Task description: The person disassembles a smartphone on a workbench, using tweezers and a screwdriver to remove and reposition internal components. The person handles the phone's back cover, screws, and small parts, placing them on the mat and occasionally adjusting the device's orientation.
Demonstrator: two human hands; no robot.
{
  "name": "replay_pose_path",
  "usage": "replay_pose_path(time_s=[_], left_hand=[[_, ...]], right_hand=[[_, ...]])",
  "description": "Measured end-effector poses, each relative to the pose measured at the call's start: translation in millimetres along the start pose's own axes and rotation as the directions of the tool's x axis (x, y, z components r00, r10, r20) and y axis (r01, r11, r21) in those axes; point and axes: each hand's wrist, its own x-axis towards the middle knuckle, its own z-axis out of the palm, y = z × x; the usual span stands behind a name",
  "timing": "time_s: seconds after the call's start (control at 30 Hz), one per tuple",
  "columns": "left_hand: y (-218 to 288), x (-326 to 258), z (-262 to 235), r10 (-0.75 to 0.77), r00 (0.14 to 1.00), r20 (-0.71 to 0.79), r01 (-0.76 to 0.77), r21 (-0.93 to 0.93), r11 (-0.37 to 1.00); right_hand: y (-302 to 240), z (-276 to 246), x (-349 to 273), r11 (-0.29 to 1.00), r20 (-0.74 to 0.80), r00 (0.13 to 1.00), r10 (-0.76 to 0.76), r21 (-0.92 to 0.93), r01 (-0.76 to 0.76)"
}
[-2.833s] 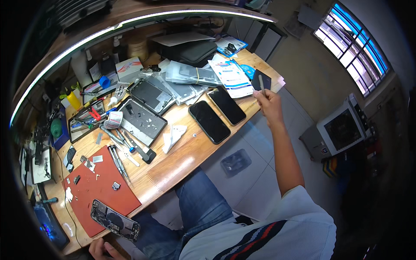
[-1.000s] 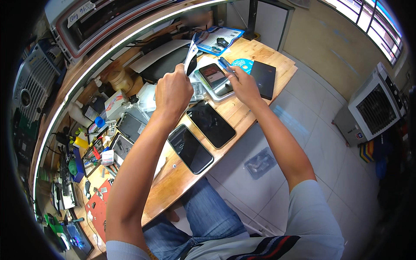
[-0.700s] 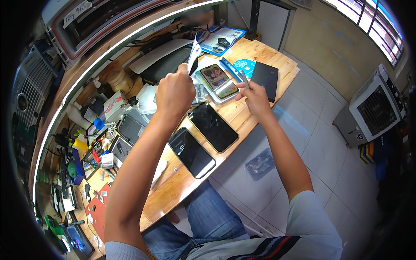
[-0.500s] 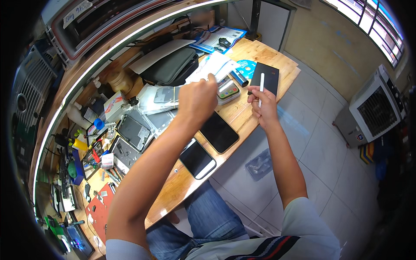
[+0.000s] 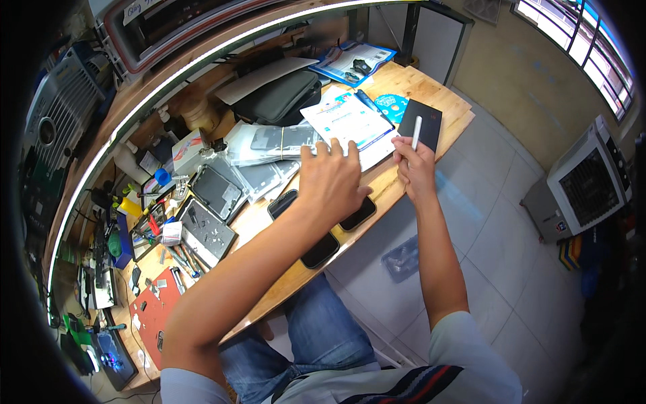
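Observation:
My left hand (image 5: 330, 176) is palm down with its fingers apart, over one dark phone (image 5: 362, 214) and with fingertips by the near edge of a printed white paper (image 5: 344, 119). The hand hides most of that phone; whether it touches it I cannot tell. A second dark phone (image 5: 320, 252) lies beneath my left forearm, with only its two ends showing. In my right hand (image 5: 416, 168) a slim white pen (image 5: 417, 132) points upward, gripped between thumb and fingers. Beyond that hand lies a flat black box (image 5: 431, 121).
Left of the papers are plastic-wrapped parts (image 5: 269, 143) and a black case (image 5: 279, 97). A blue disc (image 5: 391, 106) sits near the far right. Trays of small parts (image 5: 202, 232), tools and a red mat (image 5: 153, 313) crowd the left. An air cooler (image 5: 585, 175) stands on the floor.
My left hand has come nearer and spread from a closed grip. The printed paper now lies flat over the spot where a small phone-like item showed. My right hand still holds the pen.

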Motion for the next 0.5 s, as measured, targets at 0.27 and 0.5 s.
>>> replay_pose_path(time_s=[0.27,0.5], left_hand=[[14.8,33.0,45.5,0.059,0.996,-0.063,-0.062,-0.033,0.998],[-23.1,66.7,43.8,-0.053,0.966,-0.254,-0.001,-0.208,0.978]], right_hand=[[-21.6,23.6,-5.6,0.993,-0.158,0.981,0.117,0.046,-0.111],[-61.0,-7.8,12.3,0.980,-0.177,0.984,-0.011,-0.200,-0.025]])
